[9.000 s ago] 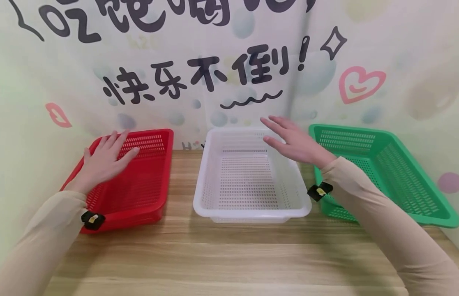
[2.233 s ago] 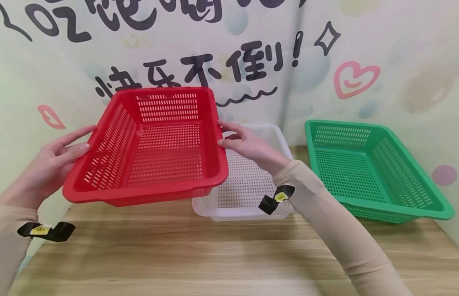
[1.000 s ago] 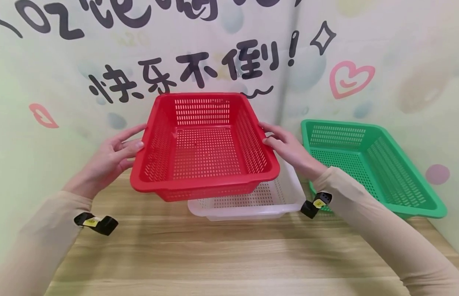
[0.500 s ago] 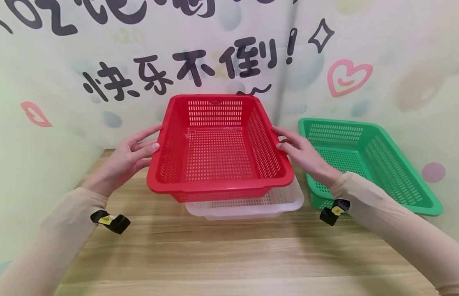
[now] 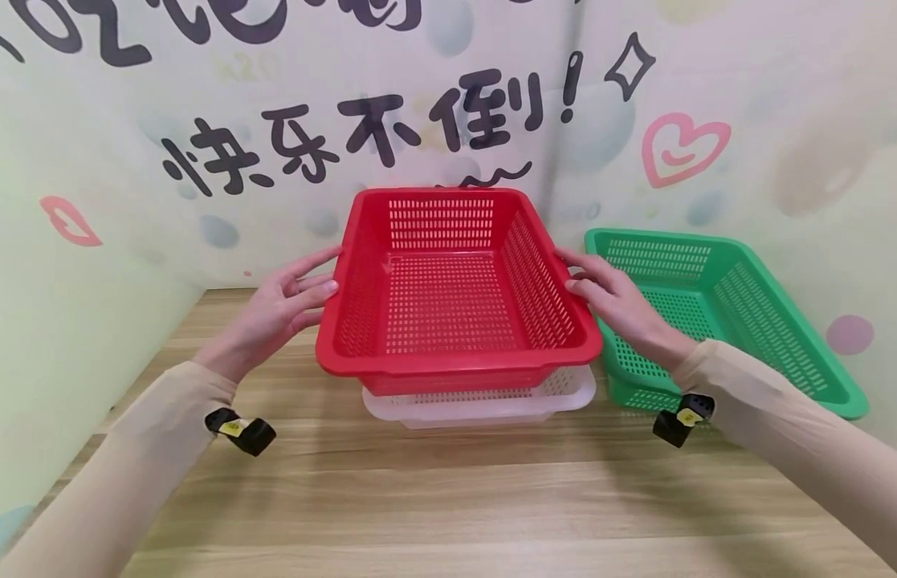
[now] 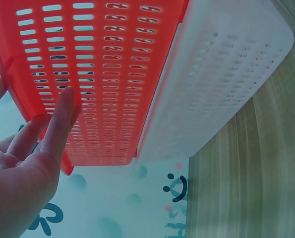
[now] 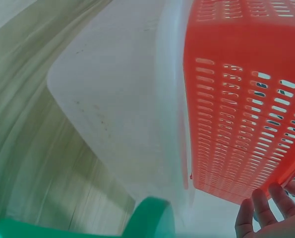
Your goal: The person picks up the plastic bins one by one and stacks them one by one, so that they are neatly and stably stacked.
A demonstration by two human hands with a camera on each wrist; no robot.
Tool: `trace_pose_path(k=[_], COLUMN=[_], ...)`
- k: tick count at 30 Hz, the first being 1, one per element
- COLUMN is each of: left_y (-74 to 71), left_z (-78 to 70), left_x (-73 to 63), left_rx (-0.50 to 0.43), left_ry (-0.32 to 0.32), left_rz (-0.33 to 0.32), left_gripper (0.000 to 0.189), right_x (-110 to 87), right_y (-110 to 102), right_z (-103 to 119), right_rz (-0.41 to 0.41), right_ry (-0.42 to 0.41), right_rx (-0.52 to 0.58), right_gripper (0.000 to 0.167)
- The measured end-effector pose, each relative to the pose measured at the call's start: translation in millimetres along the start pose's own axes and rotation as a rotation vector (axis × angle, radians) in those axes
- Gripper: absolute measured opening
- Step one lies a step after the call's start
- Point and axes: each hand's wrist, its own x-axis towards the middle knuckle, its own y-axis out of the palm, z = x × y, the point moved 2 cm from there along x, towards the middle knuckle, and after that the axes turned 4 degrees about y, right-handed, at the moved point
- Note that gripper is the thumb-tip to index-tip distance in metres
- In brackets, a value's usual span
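Both hands hold a red rectangular plastic basket (image 5: 448, 365) by its two side rims, right over a white basket (image 5: 484, 409). My left hand (image 5: 289, 297) grips the left rim, thumb on top and fingers beneath; in the left wrist view its fingers (image 6: 60, 124) lie against the slotted wall. On the opposite rim, my right hand (image 5: 610, 293) has its thumb on top, with its fingers (image 7: 261, 206) under the edge in the right wrist view. The red basket's base sits at the white basket's rim (image 7: 174, 99). Most of the white basket is hidden from above.
A green basket (image 5: 730, 321) stands on the right, its near left corner close to the white one. The wooden table (image 5: 419, 506) runs up to a wall sheet (image 5: 390, 72) with printed black characters. Black wrist cameras are strapped to both sleeves.
The red basket was on the table at the left, with both hands open. It has been gripped, lifted and carried right over the white basket; in the last half second it moved slightly further right.
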Motion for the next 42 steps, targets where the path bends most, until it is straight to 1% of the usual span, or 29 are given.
trace_pose_path(k=[7, 13, 14, 19, 21, 27, 30, 33, 38, 42], left_y=[7.8, 12.8, 12.5, 9.9, 9.7, 9.5, 8.5, 8.4, 8.6, 8.4], left_z=[6.9, 13.3, 14.8, 22.8, 25.2, 29.0, 31.3, 34.2, 40.3, 43.5], left_x=[4.5, 8.2, 8.7, 9.4, 8.9, 8.3, 8.4, 8.4, 8.8, 8.7], left_rx=[0.035, 0.085, 0.106, 0.278, 0.322, 0.356, 0.398, 0.419, 0.42, 0.428], left_ry=[-0.025, -0.023, -0.024, -0.028, -0.027, -0.031, -0.045, -0.057, -0.065, -0.068], left_rz=[0.016, 0.038, 0.042, 0.084, 0.1, 0.115, 0.115, 0.119, 0.121, 0.123], left_gripper=[0.06, 0.06, 0.06, 0.062, 0.064, 0.065, 0.066, 0.066, 0.065, 0.066], right_x=[-6.0, -10.2, -10.6, -12.0, -11.8, -12.4, -11.5, -9.5, -8.3, -9.4], right_y=[-7, -12, -12, -13, -13, -13, -13, -12, -11, -11], right_z=[-5, -10, -11, -15, -17, -22, -24, -27, -34, -37], right_rz=[-0.006, -0.008, -0.007, 0.014, 0.029, 0.076, 0.085, 0.092, 0.123, 0.147], right_ry=[0.004, 0.022, 0.026, 0.053, 0.063, 0.071, 0.075, 0.08, 0.082, 0.093], right_rx=[-0.016, -0.013, -0.012, -0.015, -0.013, -0.007, -0.008, -0.013, -0.018, -0.055], right_gripper=[0.059, 0.059, 0.059, 0.061, 0.062, 0.065, 0.065, 0.063, 0.062, 0.063])
